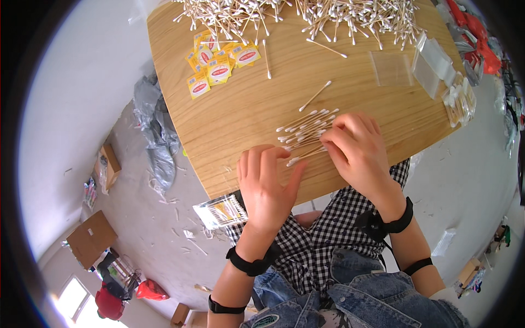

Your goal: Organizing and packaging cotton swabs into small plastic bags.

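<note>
A small row of cotton swabs (306, 129) lies on the wooden table in front of me, their wooden sticks slanting roughly side by side. My left hand (265, 177) is at their left ends, thumb and index finger apart, with a gap between them. At the opposite ends, my right hand (358, 147) has its fingers curled and pinched around the tip of a cotton swab nearest me; its fingertips partly hide the ends there. One loose swab (315, 96) rests just beyond the row.
A big heap of cotton swabs (355, 19) covers the table's far edge. Yellow printed cards (220, 70) lie at far left. Clear plastic bags (432, 65) and filled swab packs (459, 101) sit at the right edge. Another filled pack (221, 211) is by the near left edge.
</note>
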A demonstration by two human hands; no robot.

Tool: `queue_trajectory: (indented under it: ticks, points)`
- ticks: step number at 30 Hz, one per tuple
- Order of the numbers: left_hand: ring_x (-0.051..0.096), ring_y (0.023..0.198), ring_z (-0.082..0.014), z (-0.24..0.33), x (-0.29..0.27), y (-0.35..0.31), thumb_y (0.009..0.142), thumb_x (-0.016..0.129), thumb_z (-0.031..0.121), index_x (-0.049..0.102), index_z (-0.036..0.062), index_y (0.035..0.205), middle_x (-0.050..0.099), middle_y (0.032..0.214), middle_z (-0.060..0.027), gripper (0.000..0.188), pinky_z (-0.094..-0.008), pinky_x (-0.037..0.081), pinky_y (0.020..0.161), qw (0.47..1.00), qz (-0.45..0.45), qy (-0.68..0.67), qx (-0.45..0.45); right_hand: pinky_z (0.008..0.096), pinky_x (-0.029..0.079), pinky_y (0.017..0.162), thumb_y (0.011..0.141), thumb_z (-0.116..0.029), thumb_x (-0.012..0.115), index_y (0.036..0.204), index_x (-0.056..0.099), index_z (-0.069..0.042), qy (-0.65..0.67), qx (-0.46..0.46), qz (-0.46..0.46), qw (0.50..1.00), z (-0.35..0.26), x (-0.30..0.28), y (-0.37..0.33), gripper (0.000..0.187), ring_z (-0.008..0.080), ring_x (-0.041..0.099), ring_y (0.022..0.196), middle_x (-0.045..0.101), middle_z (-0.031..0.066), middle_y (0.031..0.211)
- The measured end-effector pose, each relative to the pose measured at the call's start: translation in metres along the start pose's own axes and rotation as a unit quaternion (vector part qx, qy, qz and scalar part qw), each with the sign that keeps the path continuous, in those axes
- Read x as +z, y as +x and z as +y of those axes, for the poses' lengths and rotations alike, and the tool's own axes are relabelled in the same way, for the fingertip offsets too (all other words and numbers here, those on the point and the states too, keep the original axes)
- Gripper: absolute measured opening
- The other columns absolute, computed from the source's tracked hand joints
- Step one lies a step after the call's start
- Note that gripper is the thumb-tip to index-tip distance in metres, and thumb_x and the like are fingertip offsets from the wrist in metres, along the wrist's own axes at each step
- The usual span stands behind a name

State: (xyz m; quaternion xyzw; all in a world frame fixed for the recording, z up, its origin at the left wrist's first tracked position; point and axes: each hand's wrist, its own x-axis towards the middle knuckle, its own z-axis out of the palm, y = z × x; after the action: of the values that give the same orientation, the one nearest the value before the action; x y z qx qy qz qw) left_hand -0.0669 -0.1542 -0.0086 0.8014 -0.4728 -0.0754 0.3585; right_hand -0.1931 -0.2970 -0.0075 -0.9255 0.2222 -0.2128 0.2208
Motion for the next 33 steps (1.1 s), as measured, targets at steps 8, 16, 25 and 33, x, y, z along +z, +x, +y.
queue_trajectory:
  ticks: [8,16,25,33]
  points:
    - [0.055,0.085,-0.0278,-0.006,-0.010,-0.018,0.069,0.086,0.010,0.060,0.0053,0.090,0.058,0.088,-0.0081,0.033,-0.0388,0.044,0.079,0.999,-0.005,0.003,-0.037,0.0348,0.046,0.084,0.068,-0.005,0.071,0.078,0.060,-0.006,-0.057,-0.040,-0.110,0.991,-0.007,-0.003,0.021,0.014,0.0230,0.058,0.090,0.057,0.0046,0.086]
    - [0.055,0.082,-0.0255,0.001,0.004,-0.018,0.069,0.085,0.010,0.064,0.0076,0.081,0.058,0.084,-0.0053,0.024,-0.0374,0.044,0.077,0.999,-0.013,0.008,-0.033,0.0360,0.048,0.086,0.067,-0.009,0.071,0.076,0.060,-0.005,-0.064,-0.109,-0.166,0.978,-0.004,-0.004,0.029,0.014,0.0244,0.059,0.090,0.057,0.0059,0.084]
    - [0.052,0.123,-0.0351,0.013,0.014,-0.012,0.073,0.083,0.016,0.054,0.0022,0.130,0.055,0.133,-0.0144,0.065,-0.0467,0.041,0.100,0.996,-0.012,0.076,0.051,0.0341,0.048,0.072,0.070,0.005,0.069,0.083,0.057,-0.006,0.063,0.105,-0.030,0.992,0.027,-0.072,-0.037,0.021,0.0258,0.060,0.080,0.062,0.0052,0.087]
    - [0.018,0.151,-0.0411,0.024,0.057,0.011,0.083,0.061,0.067,0.021,-0.0117,0.151,0.019,0.160,-0.0293,0.112,-0.0531,0.018,0.121,0.973,-0.131,0.184,0.044,0.0375,0.048,0.079,0.084,0.004,0.062,0.096,0.060,-0.002,-0.139,0.340,0.013,0.930,0.067,-0.132,-0.159,0.013,0.0260,0.060,0.083,0.064,0.0104,0.088]
